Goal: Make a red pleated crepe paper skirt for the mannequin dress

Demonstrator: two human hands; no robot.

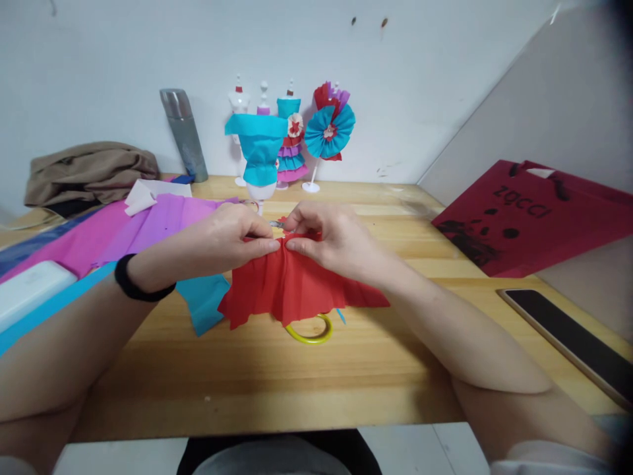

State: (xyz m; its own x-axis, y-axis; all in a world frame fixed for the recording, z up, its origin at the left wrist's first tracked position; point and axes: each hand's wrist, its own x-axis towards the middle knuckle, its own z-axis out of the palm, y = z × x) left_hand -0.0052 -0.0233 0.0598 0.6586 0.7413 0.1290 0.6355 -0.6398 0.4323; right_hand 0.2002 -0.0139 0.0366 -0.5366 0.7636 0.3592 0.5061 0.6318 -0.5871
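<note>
A sheet of red crepe paper [291, 290] hangs in folds between my hands, above the table. My left hand [235, 231] pinches its upper edge between thumb and fingers. Right beside it, my right hand [329, 234] pinches the same edge, the two thumbs almost touching. The paper is gathered into pleats where the thumbs press. Under the red paper the yellow handle of what look like scissors [316, 340] shows, the rest hidden. Just behind my hands stands a small mannequin wearing a turquoise paper top [260, 148].
More dressed mini mannequins and a turquoise paper rosette [329, 130] stand by the wall, near a grey flask [185, 135]. Purple paper [163, 227] and a white box [34, 290] lie left. A red bag [534, 218] and a phone [568, 340] are at right.
</note>
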